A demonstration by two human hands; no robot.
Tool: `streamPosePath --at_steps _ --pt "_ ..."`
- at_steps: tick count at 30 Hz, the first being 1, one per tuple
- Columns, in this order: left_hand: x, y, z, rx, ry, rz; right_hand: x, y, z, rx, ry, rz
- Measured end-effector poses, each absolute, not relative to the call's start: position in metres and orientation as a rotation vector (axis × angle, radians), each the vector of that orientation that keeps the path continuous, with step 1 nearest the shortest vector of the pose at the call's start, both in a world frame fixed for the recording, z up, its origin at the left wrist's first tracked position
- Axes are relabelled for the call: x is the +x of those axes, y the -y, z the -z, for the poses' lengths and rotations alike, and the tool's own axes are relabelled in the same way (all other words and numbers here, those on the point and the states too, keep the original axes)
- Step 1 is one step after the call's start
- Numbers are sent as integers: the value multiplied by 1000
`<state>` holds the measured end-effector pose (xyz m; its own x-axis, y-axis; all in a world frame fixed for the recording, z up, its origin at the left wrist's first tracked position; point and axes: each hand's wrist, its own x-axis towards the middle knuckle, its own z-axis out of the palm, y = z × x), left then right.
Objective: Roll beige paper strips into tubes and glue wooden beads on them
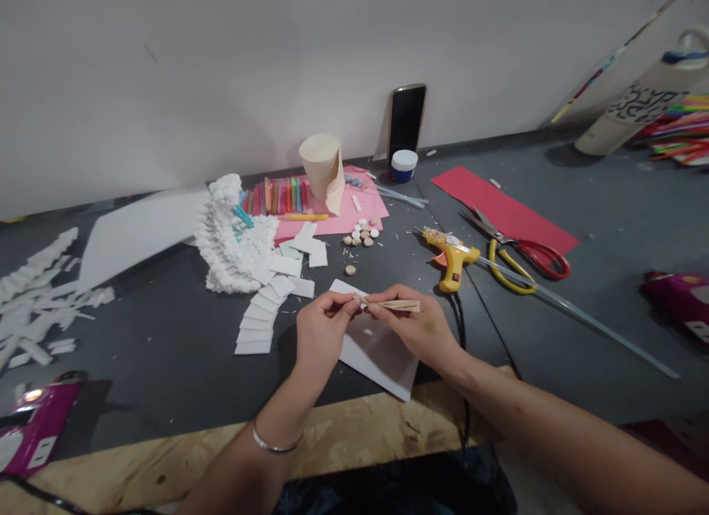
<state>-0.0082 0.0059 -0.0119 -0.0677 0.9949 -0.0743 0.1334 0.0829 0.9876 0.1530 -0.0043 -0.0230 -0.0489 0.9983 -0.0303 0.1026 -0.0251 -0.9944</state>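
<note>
My left hand (321, 329) and my right hand (413, 329) meet over a white sheet of paper (382, 356) on the dark table. My right hand's fingers are closed round a small bundle of pale wooden sticks (399, 305). The thumb and fingers of my left hand pinch the bundle's left end. A silver bangle (274, 445) sits on my left wrist. Just beyond the hands lies a yellow glue gun (451, 258), whose black cord runs down past my right wrist.
Red-handled and yellow-handled scissors (526, 260) lie on a red sheet (504, 208). Small wooden discs (361, 234), coloured sticks (277, 196), a paper cone (323, 168), a phone (406, 122) and a small jar (403, 165) stand behind. White paper rectangles (266, 308) and a white ruffled piece (227, 234) lie left.
</note>
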Motion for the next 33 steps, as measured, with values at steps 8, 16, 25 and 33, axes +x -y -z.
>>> streamPosePath --at_steps 8,16,25,33 --pt "-6 0 14 1386 -1452 -1128 151 4 18 -1296 1219 -1299" --pt "-5 0 14 1233 -1353 -1166 148 3 21 -1237 1109 -1396" --pt "-2 -2 14 1126 -1332 -1245 147 4 18 -1172 977 -1511" --pt "0 4 12 1490 -1468 -1296 146 3 15 -1088 824 -1613"
